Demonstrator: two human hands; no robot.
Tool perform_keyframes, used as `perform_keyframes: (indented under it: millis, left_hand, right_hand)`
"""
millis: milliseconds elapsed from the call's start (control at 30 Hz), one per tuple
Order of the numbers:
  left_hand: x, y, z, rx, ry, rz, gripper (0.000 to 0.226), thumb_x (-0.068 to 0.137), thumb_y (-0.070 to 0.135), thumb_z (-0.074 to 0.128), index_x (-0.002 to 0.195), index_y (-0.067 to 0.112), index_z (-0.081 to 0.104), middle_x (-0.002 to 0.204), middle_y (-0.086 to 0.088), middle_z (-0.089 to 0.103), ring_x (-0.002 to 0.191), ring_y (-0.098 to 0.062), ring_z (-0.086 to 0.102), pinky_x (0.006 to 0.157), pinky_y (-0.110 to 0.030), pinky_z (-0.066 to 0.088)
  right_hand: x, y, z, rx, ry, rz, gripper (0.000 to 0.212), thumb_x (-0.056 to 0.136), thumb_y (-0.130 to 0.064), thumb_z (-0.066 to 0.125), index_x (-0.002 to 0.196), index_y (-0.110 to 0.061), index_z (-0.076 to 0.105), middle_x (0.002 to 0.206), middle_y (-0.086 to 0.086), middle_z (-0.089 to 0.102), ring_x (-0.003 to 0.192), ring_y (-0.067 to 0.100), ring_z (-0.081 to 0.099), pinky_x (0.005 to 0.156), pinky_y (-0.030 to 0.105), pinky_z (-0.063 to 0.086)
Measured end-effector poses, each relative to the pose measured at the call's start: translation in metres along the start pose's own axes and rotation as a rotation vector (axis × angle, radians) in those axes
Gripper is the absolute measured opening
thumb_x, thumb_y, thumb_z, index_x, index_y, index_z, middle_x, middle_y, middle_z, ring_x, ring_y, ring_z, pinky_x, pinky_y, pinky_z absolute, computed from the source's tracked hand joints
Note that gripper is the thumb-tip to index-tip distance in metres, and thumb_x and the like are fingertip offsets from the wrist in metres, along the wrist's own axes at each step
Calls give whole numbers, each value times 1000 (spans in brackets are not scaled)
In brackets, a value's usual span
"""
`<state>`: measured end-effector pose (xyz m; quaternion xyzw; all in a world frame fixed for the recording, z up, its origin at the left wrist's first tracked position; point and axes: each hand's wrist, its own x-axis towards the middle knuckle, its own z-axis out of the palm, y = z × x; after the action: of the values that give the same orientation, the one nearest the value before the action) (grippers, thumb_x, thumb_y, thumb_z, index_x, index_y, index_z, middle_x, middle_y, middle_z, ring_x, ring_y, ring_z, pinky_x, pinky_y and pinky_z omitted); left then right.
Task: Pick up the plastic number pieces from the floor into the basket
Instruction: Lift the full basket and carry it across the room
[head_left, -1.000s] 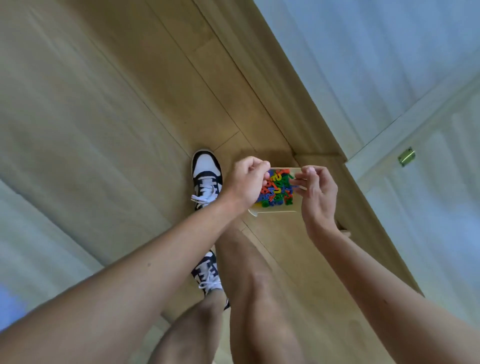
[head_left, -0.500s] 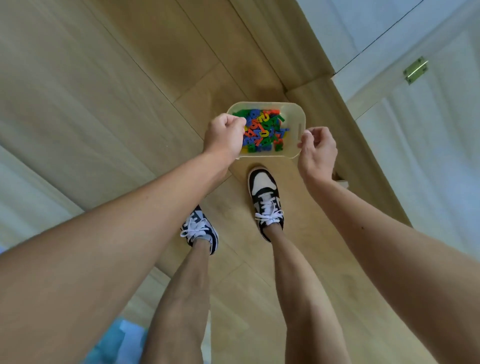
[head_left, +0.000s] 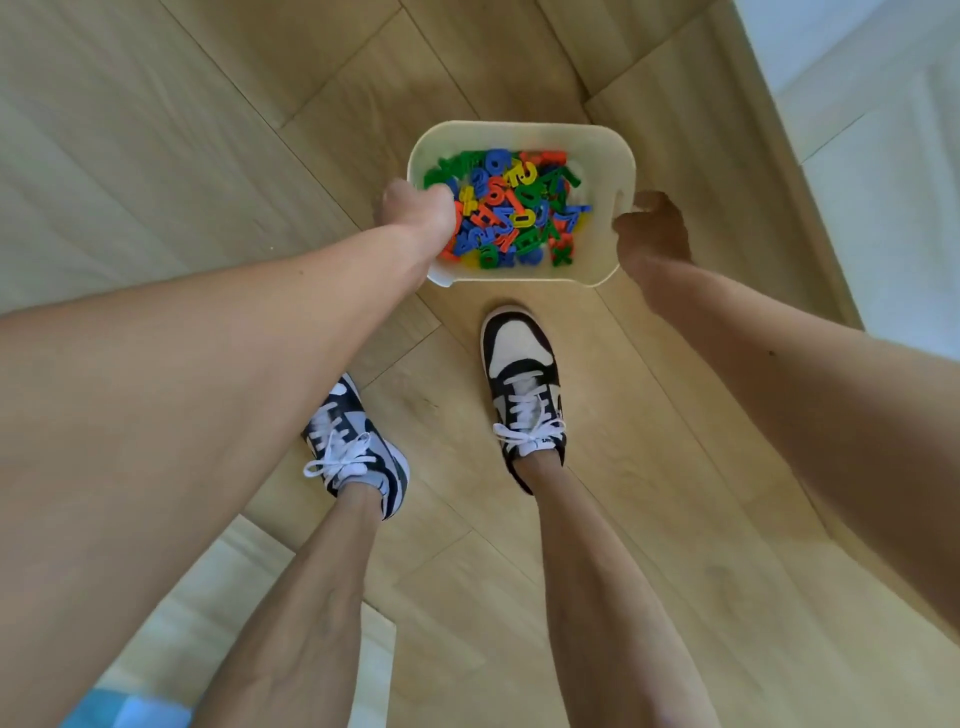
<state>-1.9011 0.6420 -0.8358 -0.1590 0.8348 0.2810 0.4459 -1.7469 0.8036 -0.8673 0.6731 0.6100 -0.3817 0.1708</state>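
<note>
The left grip (head_left: 415, 210) and right grip (head_left: 653, 228) are clasping opposite ends of the cream rectangular plastic basket (head_left: 519, 132), which is holding multicoloured plastic number pieces (head_left: 511, 208).

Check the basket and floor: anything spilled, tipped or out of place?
Nothing stands out. The basket, gripped at its ends by the left hand and right hand, looks level; the number pieces lie heaped inside, none on the visible floor.

Basket (head_left: 519, 129) carried away from the wall (head_left: 893, 182).
</note>
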Motion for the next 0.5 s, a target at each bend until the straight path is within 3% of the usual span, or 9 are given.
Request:
perform_keyframes:
  millis: [167, 267, 367, 433, 500]
  left_hand:
    - [12, 4, -1, -34, -43, -57, 37, 95, 23, 46, 130, 9, 48, 100, -4, 54, 77, -17, 51, 57, -26, 38]
    - [19, 5, -5, -43, -66, -85, 36, 96, 21, 42, 128, 9, 48, 112, -10, 63, 74, -17, 52, 50, -26, 33]
    - [17, 9, -12, -72, -41, -79, 39, 93, 17, 39, 129, 9, 52, 120, -13, 64, 86, -23, 56, 55, -25, 37]
    - [9, 13, -21, -86, -15, -71, 41, 92, 15, 38, 128, 7, 54, 123, -15, 63, 95, -27, 59, 68, -27, 43]
    - [-1, 18, -33, -103, 11, -67, 40, 91, 17, 39, 126, 5, 55, 126, -17, 62, 88, -26, 55, 72, -31, 41]
  right_hand:
    - [9, -4, 5, 65, -20, -17, 41, 92, -24, 51, 130, -12, 59, 128, 12, 65, 96, 18, 54, 77, 24, 38]
    - [7, -10, 6, 54, -23, -18, 42, 94, -25, 47, 132, -10, 56, 130, 15, 63, 98, 20, 54, 85, 31, 44]
    - [1, -20, 5, 49, 6, -31, 39, 94, -24, 45, 130, -14, 56, 126, 10, 64, 106, 27, 61, 82, 32, 46]
    - [-8, -27, 0, 56, 26, -44, 36, 95, -23, 43, 128, -17, 56, 121, 6, 66, 97, 24, 61, 73, 28, 43]
    - [-21, -35, -6, 75, 35, -63, 34, 96, -22, 42, 128, -18, 54, 115, 3, 66, 90, 21, 59, 66, 24, 41]
